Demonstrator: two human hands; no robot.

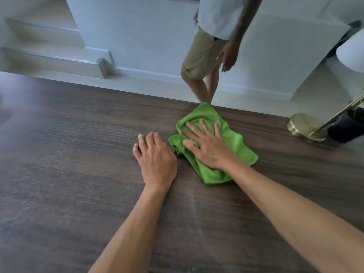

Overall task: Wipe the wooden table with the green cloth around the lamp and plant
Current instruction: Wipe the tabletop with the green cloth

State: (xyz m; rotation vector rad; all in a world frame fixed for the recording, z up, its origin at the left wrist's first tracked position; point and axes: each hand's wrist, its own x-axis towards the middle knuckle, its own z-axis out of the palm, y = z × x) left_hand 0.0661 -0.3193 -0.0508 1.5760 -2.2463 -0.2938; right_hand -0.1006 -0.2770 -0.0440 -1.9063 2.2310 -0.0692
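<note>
- Green cloth [208, 146] lay crumpled on the dark wooden worktop [78, 164], near the far edge.
- Right hand [206, 144] pressed flat on the cloth, fingers spread, not gripping.
- Left hand [155, 158] rested open on bare wood just beside the cloth.
- Brass lamp base [304, 127] stood well apart to the right; a dark pot [346, 131] sat beside it.
- Second person [206, 50] stood beyond the worktop.

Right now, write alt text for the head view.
A right hand presses flat on a crumpled green cloth on a dark wooden table, the left hand resting beside it. A brass lamp base stands right; another person stands beyond the table.
</note>
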